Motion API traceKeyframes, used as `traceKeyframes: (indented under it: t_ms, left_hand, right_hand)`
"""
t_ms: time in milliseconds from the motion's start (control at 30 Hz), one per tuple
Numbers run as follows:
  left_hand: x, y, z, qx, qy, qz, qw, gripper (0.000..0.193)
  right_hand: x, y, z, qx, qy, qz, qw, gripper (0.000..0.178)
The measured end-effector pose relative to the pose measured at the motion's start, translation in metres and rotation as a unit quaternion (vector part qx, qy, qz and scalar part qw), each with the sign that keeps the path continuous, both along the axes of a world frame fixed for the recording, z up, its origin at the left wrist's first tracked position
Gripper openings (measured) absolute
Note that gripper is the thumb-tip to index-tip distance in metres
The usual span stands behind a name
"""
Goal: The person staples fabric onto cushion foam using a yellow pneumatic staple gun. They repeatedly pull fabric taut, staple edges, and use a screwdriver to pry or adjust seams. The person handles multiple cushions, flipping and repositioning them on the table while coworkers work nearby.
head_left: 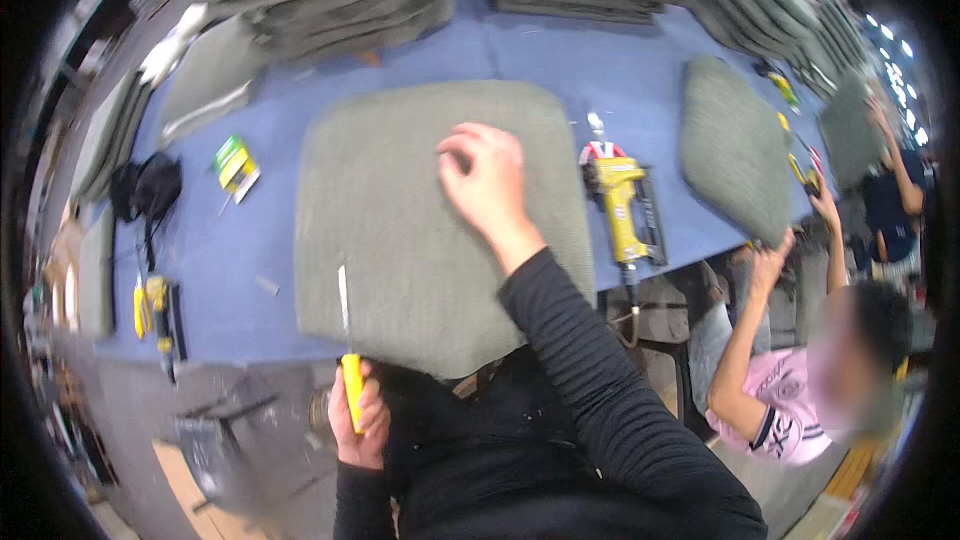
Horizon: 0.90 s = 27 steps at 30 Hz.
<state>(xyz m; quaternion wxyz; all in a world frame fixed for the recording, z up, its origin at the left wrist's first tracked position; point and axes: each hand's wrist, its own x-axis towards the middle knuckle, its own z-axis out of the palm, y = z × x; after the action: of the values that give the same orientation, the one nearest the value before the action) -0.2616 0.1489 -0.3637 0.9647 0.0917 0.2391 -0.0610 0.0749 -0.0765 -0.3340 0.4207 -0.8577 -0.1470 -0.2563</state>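
Blue table (225,260), middle invisible beneath gray-green cushion (400,190)

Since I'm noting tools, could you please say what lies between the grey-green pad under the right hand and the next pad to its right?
In the head view, a yellow staple gun and a red-handled tool lie on the blue tabletop.

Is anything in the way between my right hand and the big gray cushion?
Nothing visible: your right hand is over the cushion, though contact is unclear. The yellow power tool lies to the cushion's right.
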Motion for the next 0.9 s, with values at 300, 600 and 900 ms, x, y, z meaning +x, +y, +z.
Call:
traceKeyframes:
  t_ms: [300, 600, 900]
  left_hand:
    - [0.049, 0.012, 0.006, 0.109, -0.208, 0.09, 0.968, 0.041]
    - [0.051, 0.11, 0.01, 0.166, -0.067, 0.17, 0.969, 0.025]
    - [0.124, 0.119, 0.065, 0.642, 0.026, 0.146, 0.753, 0.04]
  right_hand:
    - [-0.011, -0.007, -0.001, 0.025, 0.026, 0.006, 0.999, 0.01]
    - [-0.089, -0.041, -0.004, -0.063, 0.039, 0.02, 0.997, 0.037]
    - [-0.105, -0.12, 0.013, -0.089, 0.146, -0.14, 0.975, 0.048]
